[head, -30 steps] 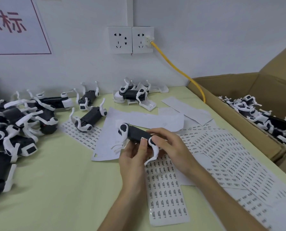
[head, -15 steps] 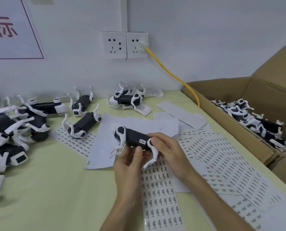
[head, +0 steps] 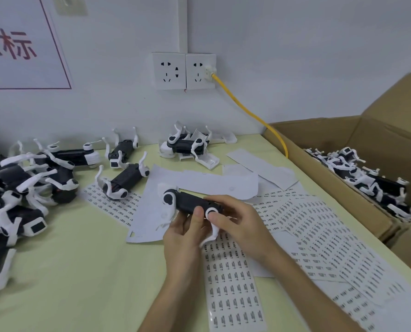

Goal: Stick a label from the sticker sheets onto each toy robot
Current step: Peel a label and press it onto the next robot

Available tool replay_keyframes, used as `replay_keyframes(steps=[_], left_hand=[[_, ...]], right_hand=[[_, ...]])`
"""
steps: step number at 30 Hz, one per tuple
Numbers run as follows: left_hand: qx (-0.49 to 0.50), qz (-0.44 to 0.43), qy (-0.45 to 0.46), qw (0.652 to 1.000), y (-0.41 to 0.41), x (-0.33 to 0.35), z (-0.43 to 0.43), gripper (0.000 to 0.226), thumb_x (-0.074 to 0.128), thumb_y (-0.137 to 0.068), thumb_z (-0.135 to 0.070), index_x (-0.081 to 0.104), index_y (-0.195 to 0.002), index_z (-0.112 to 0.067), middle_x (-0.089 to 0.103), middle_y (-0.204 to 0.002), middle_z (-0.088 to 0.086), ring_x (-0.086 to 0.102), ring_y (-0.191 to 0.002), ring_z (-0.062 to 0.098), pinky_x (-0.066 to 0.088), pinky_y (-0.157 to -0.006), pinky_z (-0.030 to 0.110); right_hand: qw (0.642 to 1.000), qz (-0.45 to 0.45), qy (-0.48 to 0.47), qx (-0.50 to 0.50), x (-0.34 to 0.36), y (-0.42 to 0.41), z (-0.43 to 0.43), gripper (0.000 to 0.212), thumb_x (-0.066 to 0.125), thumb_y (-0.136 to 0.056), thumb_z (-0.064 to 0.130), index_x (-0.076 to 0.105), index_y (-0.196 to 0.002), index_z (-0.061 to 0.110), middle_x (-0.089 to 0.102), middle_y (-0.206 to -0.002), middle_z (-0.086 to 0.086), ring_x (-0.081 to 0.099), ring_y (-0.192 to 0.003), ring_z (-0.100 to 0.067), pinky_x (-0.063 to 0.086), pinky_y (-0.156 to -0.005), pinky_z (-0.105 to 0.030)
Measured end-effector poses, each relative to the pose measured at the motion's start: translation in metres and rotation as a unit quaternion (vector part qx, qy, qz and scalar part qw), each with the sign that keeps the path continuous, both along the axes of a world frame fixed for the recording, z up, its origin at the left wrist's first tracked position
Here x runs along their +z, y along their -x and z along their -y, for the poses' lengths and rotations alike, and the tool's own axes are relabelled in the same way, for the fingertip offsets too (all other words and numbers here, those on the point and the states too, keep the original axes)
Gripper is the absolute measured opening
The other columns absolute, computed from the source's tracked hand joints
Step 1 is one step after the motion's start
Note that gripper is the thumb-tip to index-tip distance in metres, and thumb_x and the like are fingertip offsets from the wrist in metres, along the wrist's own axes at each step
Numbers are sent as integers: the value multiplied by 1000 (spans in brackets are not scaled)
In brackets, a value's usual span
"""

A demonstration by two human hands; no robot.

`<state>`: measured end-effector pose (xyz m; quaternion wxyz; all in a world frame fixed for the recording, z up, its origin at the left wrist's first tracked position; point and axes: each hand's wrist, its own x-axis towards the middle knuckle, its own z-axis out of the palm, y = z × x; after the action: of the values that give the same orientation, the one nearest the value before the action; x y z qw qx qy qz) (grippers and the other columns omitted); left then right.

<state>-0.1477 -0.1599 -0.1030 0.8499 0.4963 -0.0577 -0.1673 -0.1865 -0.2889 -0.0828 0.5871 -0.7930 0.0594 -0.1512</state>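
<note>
A black toy robot (head: 187, 203) with white legs is held just above the table's middle. My left hand (head: 184, 238) grips it from below, its thumb pressing on the black body. My right hand (head: 238, 224) curls over the robot's right end, fingers on the body near a white leg joint. A sticker sheet (head: 233, 281) with rows of small labels lies under my hands. More sticker sheets (head: 324, 236) overlap to the right. The label on the robot is hidden by my thumb.
A pile of toy robots (head: 20, 188) fills the table's left side, with others (head: 125, 178) near the wall. An open cardboard box (head: 343, 188) at the right holds several more robots. Blank backing sheets (head: 199, 183) lie behind my hands. A yellow cable (head: 254, 116) runs from the wall socket.
My left thumb has slid right along the robot's body and now covers the white label seen half a second ago. Both hands kept their hold on the robot.
</note>
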Motion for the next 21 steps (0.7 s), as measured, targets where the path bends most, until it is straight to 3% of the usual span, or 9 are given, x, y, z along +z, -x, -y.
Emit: replay_keyframes(steps=[3, 5, 8, 11, 13, 15, 17, 18, 21], left_hand=[[-21, 25, -25, 999, -4, 0, 2, 35, 66, -98, -27, 66, -128, -9, 77, -117, 13, 74, -110, 32, 54, -103, 49], [-35, 64, -67, 995, -6, -2, 2, 30, 61, -102, -15, 66, -132, -13, 77, -121, 5, 74, -112, 22, 59, -96, 36], [-55, 100, -141, 983, -5, -6, 0, 32, 66, -99, -11, 70, -129, -22, 76, -121, -10, 73, -109, 9, 58, -93, 30], [-56, 114, -167, 978, -6, -6, -1, 25, 60, -101, -5, 79, -108, -19, 79, -104, -4, 74, -95, 11, 59, -87, 26], [-50, 99, -159, 981, -7, -4, 0, 28, 55, -103, -1, 80, -102, -15, 79, -99, 2, 74, -89, 15, 59, -83, 25], [-48, 88, -159, 982, -7, -4, 0, 29, 54, -103, 0, 79, -101, -13, 79, -96, 4, 74, -86, 16, 59, -81, 24], [-50, 83, -163, 982, -7, -3, 1, 29, 53, -104, 0, 79, -100, -13, 79, -94, 4, 74, -86, 16, 59, -80, 25], [-52, 81, -164, 982, -7, -2, 1, 29, 53, -104, -1, 79, -100, -13, 79, -93, 4, 74, -86, 16, 59, -80, 25], [-51, 76, -165, 982, -6, -1, 2, 29, 53, -104, 0, 78, -98, -12, 78, -91, 6, 74, -85, 18, 59, -80, 26]], right_hand=[[999, 9, 8, -33, 2, -4, 5, 24, 70, -92, 33, 74, -114, 25, 77, -101, 5, 72, -96, -11, 58, -84, -30], [996, 12, -24, -87, 8, -6, 11, 14, 65, -98, 32, 75, -103, 23, 77, -90, 1, 74, -84, -17, 60, -73, -28], [967, -22, -189, -167, 23, -8, 28, 19, 63, -97, 35, 74, -97, 20, 78, -89, -7, 73, -79, -27, 61, -66, -34], [882, 45, -446, -148, 43, -5, 63, 15, 69, -89, 28, 69, -93, 13, 71, -107, -17, 67, -80, -24, 58, -66, -27], [797, 142, -563, -169, 56, -2, 95, 31, 66, -91, 27, 65, -115, 7, 65, -124, -21, 68, -96, -30, 60, -80, -34], [750, 192, -589, -232, 65, 2, 127, 48, 50, -104, 34, 48, -143, 6, 59, -137, -22, 63, -115, -35, 55, -97, -42], [758, 160, -561, -291, 64, 3, 143, 53, 40, -108, 35, 36, -153, 9, 53, -143, -20, 59, -121, -35, 50, -103, -41], [765, 135, -546, -315, 60, 2, 144, 49, 40, -108, 33, 39, -151, 10, 54, -142, -19, 61, -120, -32, 51, -102, -40], [809, 78, -484, -325, 44, -6, 121, 26, 47, -103, 19, 60, -122, 8, 70, -117, -15, 72, -96, -23, 58, -80, -30]])
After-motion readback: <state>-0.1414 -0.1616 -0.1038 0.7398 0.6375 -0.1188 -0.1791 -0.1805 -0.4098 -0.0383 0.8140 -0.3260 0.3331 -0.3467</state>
